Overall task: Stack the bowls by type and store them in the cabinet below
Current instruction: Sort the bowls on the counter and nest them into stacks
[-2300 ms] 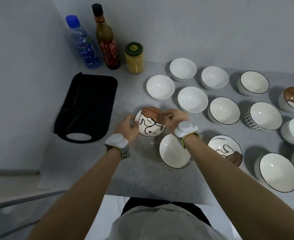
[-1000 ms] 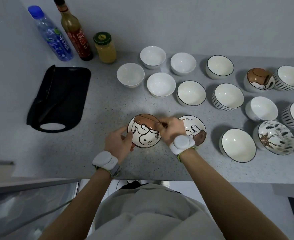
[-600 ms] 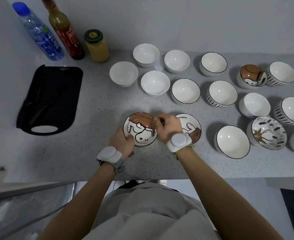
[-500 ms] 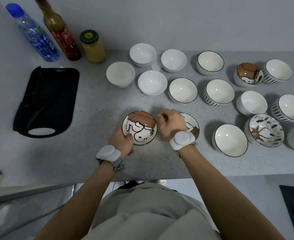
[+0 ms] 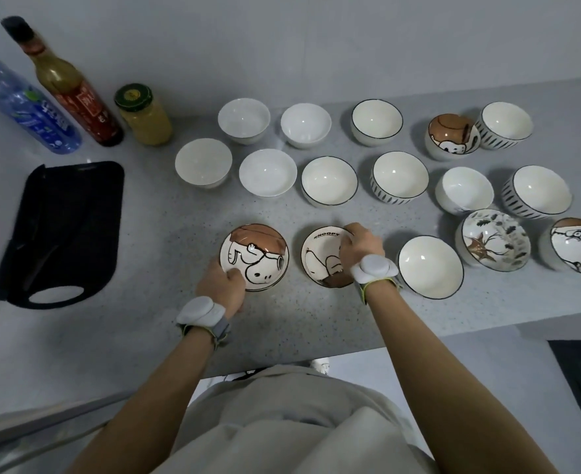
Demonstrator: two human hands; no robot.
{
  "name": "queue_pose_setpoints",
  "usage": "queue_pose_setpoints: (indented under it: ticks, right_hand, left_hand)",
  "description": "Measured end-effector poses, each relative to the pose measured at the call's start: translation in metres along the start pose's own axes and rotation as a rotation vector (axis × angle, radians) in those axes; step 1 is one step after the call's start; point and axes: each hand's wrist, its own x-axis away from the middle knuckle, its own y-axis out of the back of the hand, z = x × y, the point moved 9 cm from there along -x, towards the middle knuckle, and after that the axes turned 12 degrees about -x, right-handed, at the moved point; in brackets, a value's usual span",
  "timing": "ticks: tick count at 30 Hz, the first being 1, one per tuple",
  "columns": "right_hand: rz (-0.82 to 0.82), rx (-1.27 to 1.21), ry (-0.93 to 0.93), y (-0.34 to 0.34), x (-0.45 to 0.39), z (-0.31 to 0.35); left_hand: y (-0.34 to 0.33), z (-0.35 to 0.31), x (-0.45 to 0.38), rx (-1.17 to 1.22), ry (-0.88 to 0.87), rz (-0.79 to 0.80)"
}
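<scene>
Many bowls stand on the grey counter (image 5: 152, 319). Near its front edge, a cartoon dog bowl (image 5: 258, 254) sits upright, and my left hand (image 5: 221, 286) pinches its near-left rim. Just to its right, a second cartoon dog bowl (image 5: 318, 256) has my right hand (image 5: 359, 246) over its right side, fingers curled on the far rim. Behind them are plain white bowls (image 5: 267, 172), black-rimmed bowls (image 5: 329, 179) and striped bowls (image 5: 399, 176). Two more cartoon bowls (image 5: 453, 135) (image 5: 578, 248) and a tree-pattern bowl (image 5: 494, 236) are on the right.
A black cutting board (image 5: 63, 227) lies at the left. A water bottle (image 5: 26, 104), a sauce bottle (image 5: 73, 87) and a yellow jar (image 5: 144, 116) stand by the back wall. The counter's front edge runs just below my wrists.
The first cartoon bowl has been set down upright on the counter. My right hand let go of it and moved right onto the second cartoon bowl; my left hand stayed on the first.
</scene>
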Motion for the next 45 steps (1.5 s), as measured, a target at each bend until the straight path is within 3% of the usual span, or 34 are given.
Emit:
queue_pose_setpoints:
  ticks: [3, 7, 14, 19, 30, 45]
  right_hand:
    - [0.016, -0.068, -0.046, 0.005, -0.003, -0.012]
    - [-0.083, -0.214, -0.106, 0.014, 0.002, -0.028]
    - [-0.175, -0.450, 0.053, 0.024, 0.011, 0.011]
    - [-0.137, -0.434, 0.188, 0.009, 0.019, 0.054]
    - [0.013, -0.346, 0.271, -0.053, 0.046, 0.090]
    - [-0.084, -0.375, 0.325, -0.061, 0.042, 0.088]
  left_hand:
    - [0.000, -0.002, 0.003, 0.042, -0.005, 0.004]
    - [-0.004, 0.004, 0.000, 0.086, -0.009, 0.039]
    - [-0.007, 0.007, 0.011, 0.281, -0.026, 0.085]
    - [-0.006, 0.013, 0.016, 0.326, -0.054, 0.086]
    - [0.006, 0.019, 0.024, 0.344, -0.062, 0.098]
    - [0.026, 0.011, 0.018, 0.347, -0.114, -0.032]
